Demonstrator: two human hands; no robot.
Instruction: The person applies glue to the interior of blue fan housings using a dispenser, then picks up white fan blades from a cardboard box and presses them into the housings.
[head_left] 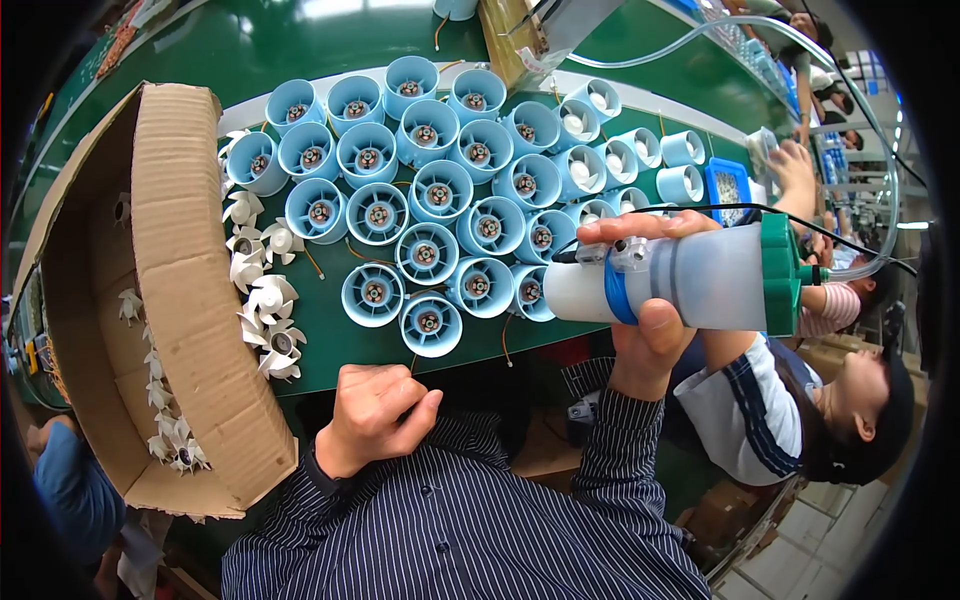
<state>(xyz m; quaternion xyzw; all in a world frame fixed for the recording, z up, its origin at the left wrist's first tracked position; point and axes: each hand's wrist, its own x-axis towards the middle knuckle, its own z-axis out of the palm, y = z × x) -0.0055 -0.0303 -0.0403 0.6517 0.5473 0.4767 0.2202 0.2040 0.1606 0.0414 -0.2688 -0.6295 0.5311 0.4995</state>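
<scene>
My right hand grips a large translucent glue-dispensing syringe, lying sideways across the palm. It has a green end cap, a blue band and a small clear fitting on its side. My left hand is curled in a loose fist at the table's near edge, with nothing visible in it. Just beyond both hands stand several light-blue round housings, open end up, with copper-coloured motor parts and short wires. The syringe hides some of the housings at the right.
A cardboard box with white fan blades inside stands at left. More white fan blades lie beside it. Several housings with white fans stand at right, near a blue tray. A clear hose arches overhead. A co-worker is close at right.
</scene>
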